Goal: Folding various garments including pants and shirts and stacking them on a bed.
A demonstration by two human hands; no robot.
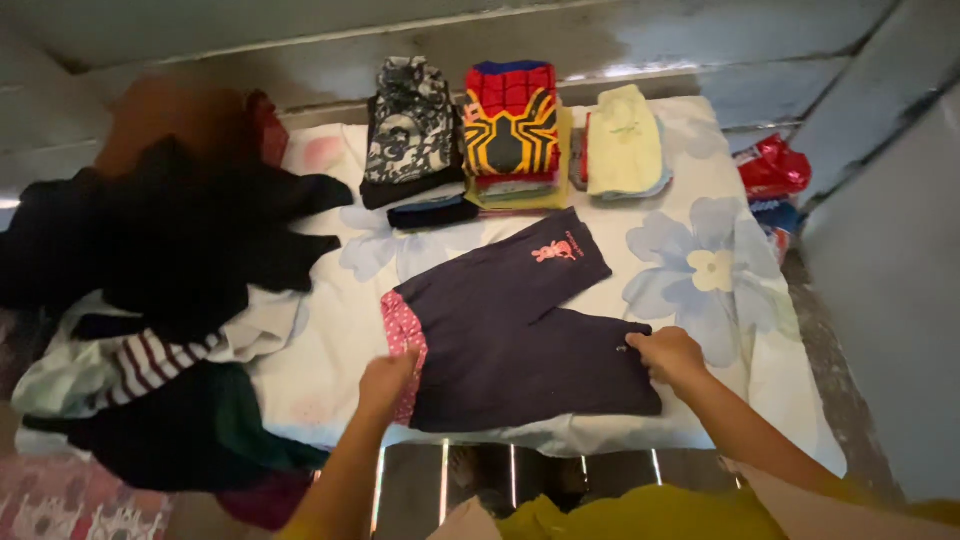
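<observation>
L hand (385,378) was closed on the pink waistband edge of the dark navy pants (510,335); R hand (668,355) pinched the leg hem, tho the dim light blurred the fingers. Pants lay half-folded on the floral sheet (700,270), w/ folded stacks (512,135) behind. Best to keep both edges taut & aligned, smoothing wrinkles before creasing.

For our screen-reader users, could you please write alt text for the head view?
Both hands, left hand and right hand, press on dark navy trousers lying on a floral sheet. Three folded stacks sit behind; an unfolded clothes heap lies left.
</observation>
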